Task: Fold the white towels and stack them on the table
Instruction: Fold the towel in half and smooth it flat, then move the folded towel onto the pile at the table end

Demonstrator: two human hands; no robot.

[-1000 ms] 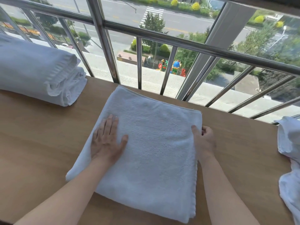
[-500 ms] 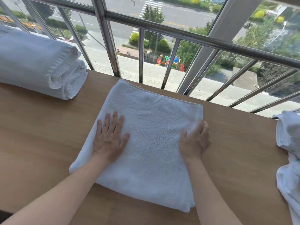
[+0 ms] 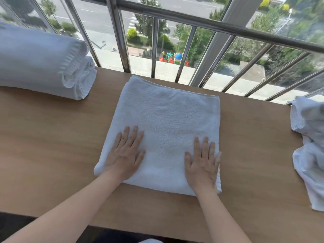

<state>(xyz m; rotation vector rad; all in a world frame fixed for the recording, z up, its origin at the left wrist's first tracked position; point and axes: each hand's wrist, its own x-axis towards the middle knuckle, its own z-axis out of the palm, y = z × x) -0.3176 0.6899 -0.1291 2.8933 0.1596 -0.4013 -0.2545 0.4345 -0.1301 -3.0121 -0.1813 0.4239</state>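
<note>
A folded white towel (image 3: 166, 123) lies flat in the middle of the wooden table (image 3: 52, 146). My left hand (image 3: 126, 153) rests palm down on its near left part, fingers spread. My right hand (image 3: 203, 162) presses flat on its near right part, close to the right edge. Neither hand holds anything. A stack of folded white towels (image 3: 42, 60) sits at the far left of the table. Crumpled, unfolded white towels (image 3: 310, 148) lie at the right edge.
A metal railing (image 3: 192, 23) with upright bars runs along the table's far edge, with a window and street behind it. Bare wood shows between the middle towel and both side piles. The table's near edge (image 3: 140, 232) is just below my forearms.
My right hand let go of the towel's right edge, moved onto the towel and slid toward me, flat. My left hand also slid a little nearer. The towel stays in place.
</note>
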